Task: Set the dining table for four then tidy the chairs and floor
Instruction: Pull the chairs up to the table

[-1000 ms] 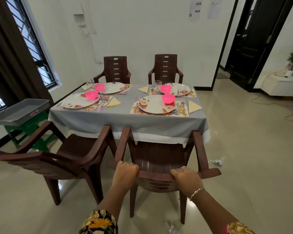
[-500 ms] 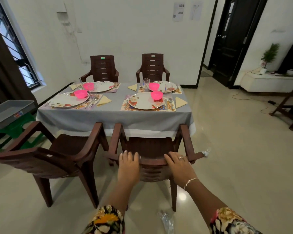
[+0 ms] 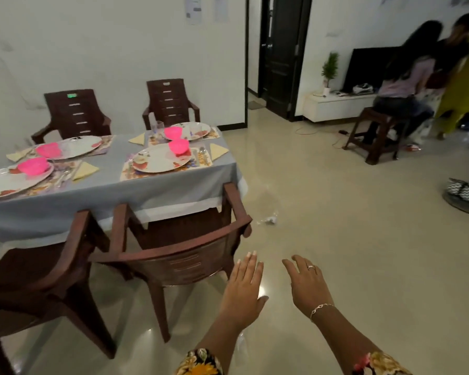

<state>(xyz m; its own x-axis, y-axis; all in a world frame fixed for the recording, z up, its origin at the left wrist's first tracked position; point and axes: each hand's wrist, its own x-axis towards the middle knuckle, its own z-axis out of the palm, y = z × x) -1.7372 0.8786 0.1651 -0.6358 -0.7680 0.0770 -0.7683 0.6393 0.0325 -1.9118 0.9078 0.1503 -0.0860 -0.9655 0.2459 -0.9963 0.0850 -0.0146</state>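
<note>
We see the grey-clothed rectangular desk (image 3: 106,190) at the left, laid with four round white floral plates (image 3: 160,159), each carrying a bright pink plastic bowl (image 3: 178,146), with floral paper placemats (image 3: 125,173) beneath and folded yellow napkins (image 3: 218,151) beside them. Dark brown plastic armchairs ring the desk: the near right armchair (image 3: 184,255) faces it with its front arms reaching the hanging hem of the cloth, the near left armchair (image 3: 38,272) stands just beside that one and angled, and two far armchairs (image 3: 77,115) stand by the white wall (image 3: 106,50). Our left hand (image 3: 245,285) floats just beside the right corner of the near right armchair's back, apart from it, fingers straight and together, gripping nothing; our right hand (image 3: 306,282), wearing a ring and a thin bracelet (image 3: 321,308), is loosely spread near it and likewise empty, both over the glossy cream tiled floor (image 3: 336,212). A crumpled clear wrapper (image 3: 268,219) lies on the floor near that armchair's right arm, and another scrap of clear plastic (image 3: 241,345) shows by our left forearm. Farther right, blurred people (image 3: 406,77) gather by a brown wooden stool (image 3: 381,139), a dark television (image 3: 371,66), a small green potted plant (image 3: 329,67) on a low white cabinet (image 3: 333,109) and a black door (image 3: 279,55), and a striped bag (image 3: 465,193) lies at the right edge
</note>
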